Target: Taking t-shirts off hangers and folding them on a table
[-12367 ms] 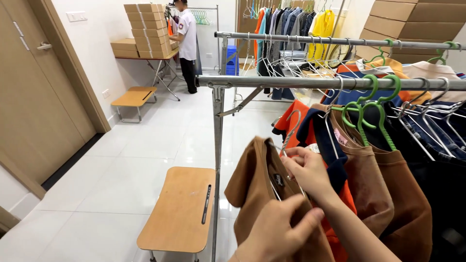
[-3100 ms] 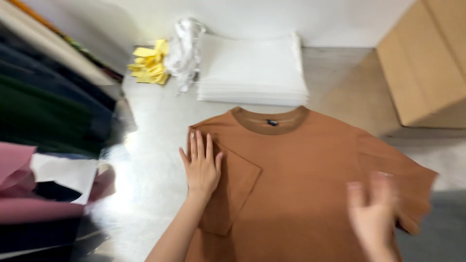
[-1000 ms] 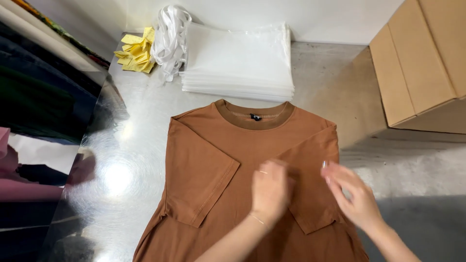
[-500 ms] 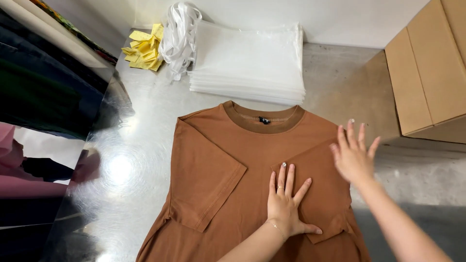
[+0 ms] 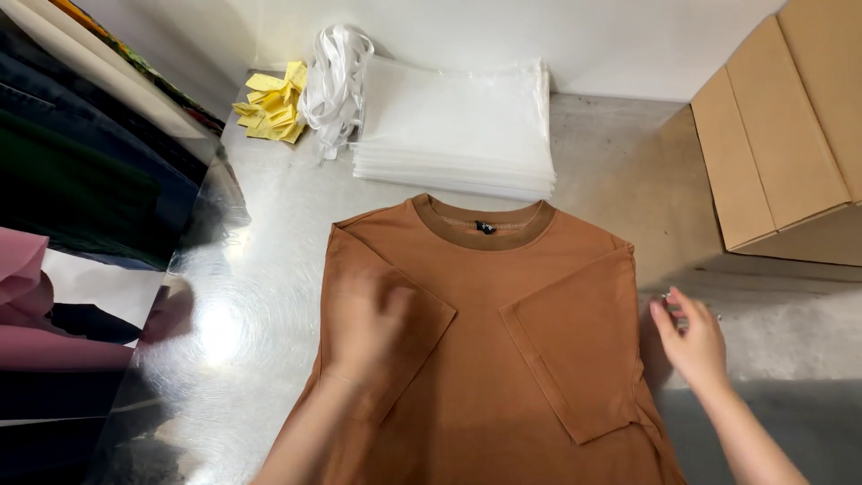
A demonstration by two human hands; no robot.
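The left hand (image 5: 364,319), blurred, lies flat and released on the folded-in left sleeve of one brown T-shirt (image 5: 485,341), gripping nothing. The right hand (image 5: 691,337) sits at the shirt's right edge, just right of centre in the frame, fingers loosely curled; whether its grip pinches the fabric hem cannot be told. The T-shirt lies spread in the lower middle of the frame on a shiny metal tabletop (image 5: 242,296), collar toward the top, both short sleeves folded inward over the chest. Above the collar, near the upper middle, rests one stack of clear plastic bags (image 5: 453,121), its sheets too thin to count. Just left of that stack lies one bundle of white straps (image 5: 334,76), and further left one small heap of yellow paper tags (image 5: 269,108). One cardboard box (image 5: 781,135) stands at the upper right; its contents are hidden. Along the left edge lie folded garments (image 5: 63,180) in dark and pink tones.
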